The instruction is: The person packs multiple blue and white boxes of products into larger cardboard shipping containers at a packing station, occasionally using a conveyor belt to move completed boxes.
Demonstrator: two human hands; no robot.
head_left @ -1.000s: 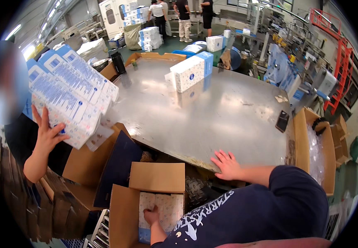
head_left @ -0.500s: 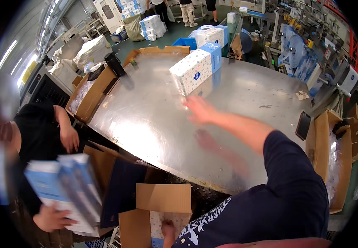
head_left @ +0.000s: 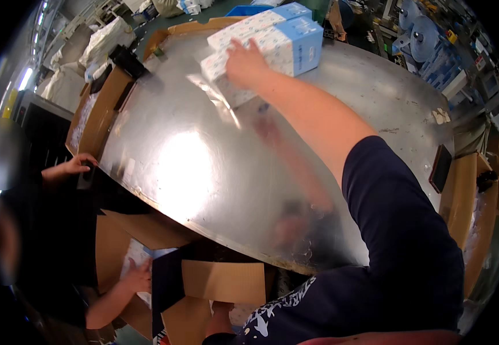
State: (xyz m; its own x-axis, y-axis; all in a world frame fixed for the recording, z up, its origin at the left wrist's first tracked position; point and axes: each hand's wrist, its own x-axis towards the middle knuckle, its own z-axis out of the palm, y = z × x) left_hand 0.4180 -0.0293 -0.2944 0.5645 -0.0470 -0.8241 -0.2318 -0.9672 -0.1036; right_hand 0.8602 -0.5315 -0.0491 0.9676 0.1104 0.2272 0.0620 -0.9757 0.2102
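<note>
Two long white packs with a small print and light blue ends lie side by side at the far side of the metal table [head_left: 146,144]. My right hand [head_left: 248,64] is on the nearer pack [head_left: 292,49], its fingers bent over the top edge beside the farther pack [head_left: 261,23]. My left hand [head_left: 222,309] reaches down into an open cardboard carton [head_left: 223,282] in front of me. The carton's flap hides its fingers, and part of a similar printed pack [head_left: 242,313] shows inside.
At the left a co-worker's hand [head_left: 137,279] is in another open carton [head_left: 111,247]; their other hand [head_left: 80,165] is by the table edge. A black bottle [head_left: 127,62] and a long box [head_left: 97,112] line the left side. A phone [head_left: 440,168] lies at the right.
My right hand has reached forward onto the nearer pack. The farther pack has come up alongside it. The co-worker's blurred packs have left their hand. My view has shifted.
</note>
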